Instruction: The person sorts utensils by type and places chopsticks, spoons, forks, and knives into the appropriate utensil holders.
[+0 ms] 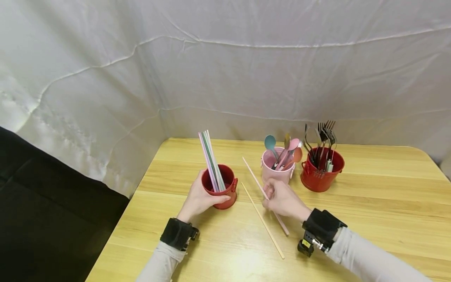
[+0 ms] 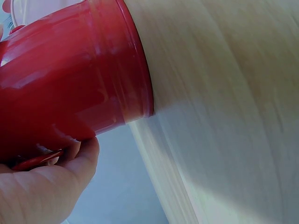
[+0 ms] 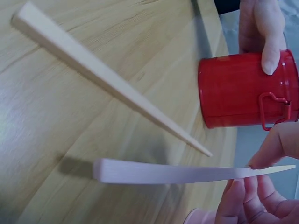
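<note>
My left hand [image 1: 201,197] grips a red bucket [image 1: 230,199] from its left side, thumb across the front. Several chopsticks [image 1: 212,162] in lilac, green and white lean inside that bucket. In my right hand [image 1: 283,197] a pale pink chopstick [image 1: 253,175] is pinched between thumb and fingers. The right wrist view shows this chopstick [image 3: 163,172] raised off the table, its thick end pointing away from the fingers. A plain wooden chopstick [image 1: 262,219] lies on the table between the two hands.
Behind my right hand stands a pink bucket [image 1: 276,175] of colourful spoons. Right of it, another red bucket [image 1: 317,181] holds several forks. A pale curtain [image 1: 246,78] hangs behind the wooden table [image 1: 380,203], and dark cloth [image 1: 46,211] lies beyond its left edge.
</note>
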{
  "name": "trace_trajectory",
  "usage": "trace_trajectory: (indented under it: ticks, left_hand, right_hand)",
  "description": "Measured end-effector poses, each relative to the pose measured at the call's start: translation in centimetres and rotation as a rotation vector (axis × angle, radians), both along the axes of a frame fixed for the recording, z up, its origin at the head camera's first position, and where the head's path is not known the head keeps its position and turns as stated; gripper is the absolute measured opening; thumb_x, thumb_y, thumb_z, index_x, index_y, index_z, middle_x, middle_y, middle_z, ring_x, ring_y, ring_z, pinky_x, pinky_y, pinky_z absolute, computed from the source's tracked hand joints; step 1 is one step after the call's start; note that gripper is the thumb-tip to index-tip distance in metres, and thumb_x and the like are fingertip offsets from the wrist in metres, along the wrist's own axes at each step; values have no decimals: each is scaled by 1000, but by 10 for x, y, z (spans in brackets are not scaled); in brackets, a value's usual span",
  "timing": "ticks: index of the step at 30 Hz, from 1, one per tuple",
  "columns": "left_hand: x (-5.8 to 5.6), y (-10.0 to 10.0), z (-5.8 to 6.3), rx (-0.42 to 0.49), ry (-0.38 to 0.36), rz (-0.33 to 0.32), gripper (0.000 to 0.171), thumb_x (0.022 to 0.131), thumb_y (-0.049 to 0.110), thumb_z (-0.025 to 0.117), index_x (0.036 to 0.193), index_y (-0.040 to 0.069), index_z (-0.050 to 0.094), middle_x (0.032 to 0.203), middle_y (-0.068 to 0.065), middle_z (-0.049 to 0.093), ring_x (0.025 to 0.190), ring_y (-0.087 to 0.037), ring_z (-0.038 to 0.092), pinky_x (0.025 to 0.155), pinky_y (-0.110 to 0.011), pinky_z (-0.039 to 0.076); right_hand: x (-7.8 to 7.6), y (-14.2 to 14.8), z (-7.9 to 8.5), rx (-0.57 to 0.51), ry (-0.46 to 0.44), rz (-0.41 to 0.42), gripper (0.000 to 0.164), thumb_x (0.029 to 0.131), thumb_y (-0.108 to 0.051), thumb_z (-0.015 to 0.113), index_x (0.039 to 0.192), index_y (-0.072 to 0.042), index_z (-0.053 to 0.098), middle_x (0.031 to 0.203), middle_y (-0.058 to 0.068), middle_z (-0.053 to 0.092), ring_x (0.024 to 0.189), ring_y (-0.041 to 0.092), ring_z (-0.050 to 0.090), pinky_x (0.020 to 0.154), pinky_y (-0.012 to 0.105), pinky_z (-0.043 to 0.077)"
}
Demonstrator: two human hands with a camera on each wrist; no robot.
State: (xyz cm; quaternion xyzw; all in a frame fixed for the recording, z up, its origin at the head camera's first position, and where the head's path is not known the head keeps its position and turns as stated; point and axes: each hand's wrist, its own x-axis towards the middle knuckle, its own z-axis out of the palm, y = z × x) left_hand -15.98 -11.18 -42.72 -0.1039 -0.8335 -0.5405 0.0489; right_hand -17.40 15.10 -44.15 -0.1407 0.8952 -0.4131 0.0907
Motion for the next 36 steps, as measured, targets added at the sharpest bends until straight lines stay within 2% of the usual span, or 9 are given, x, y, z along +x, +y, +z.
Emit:
trace_trajectory:
  ticks: [6,17,26,36]
  left_hand:
    - [0,0,1,4,-2,-4,85,59,7,88,130,-3,42,124,-17,54,111,-32,53,95,-54,43]
    - [1,0,3,1,-8,-8,85,59,9,89,130,-2,43,123,-17,55,110,-34,53,95,-55,43]
    - [0,0,2,8,-1,-12,85,59,9,89,130,-1,43,123,-18,55,110,-34,53,95,-55,43]
    - [0,-1,0,1,14,-12,86,59,9,88,130,-3,41,123,-18,54,111,-33,53,95,-53,44]
  right_hand:
    - [0,-4,5,-107,8,13,29,69,0,70,94,-2,54,78,7,55,63,17,52,56,29,46]
    - [-8,-11,14,-263,86,7,29,71,6,67,97,1,55,81,9,56,71,18,55,64,26,48]
    - [-13,-22,37,-383,129,13,27,73,9,62,98,3,55,83,13,58,75,21,57,68,27,51]
    - [-19,-37,63,-453,211,29,24,76,9,62,99,2,56,85,14,59,77,24,59,69,29,54]
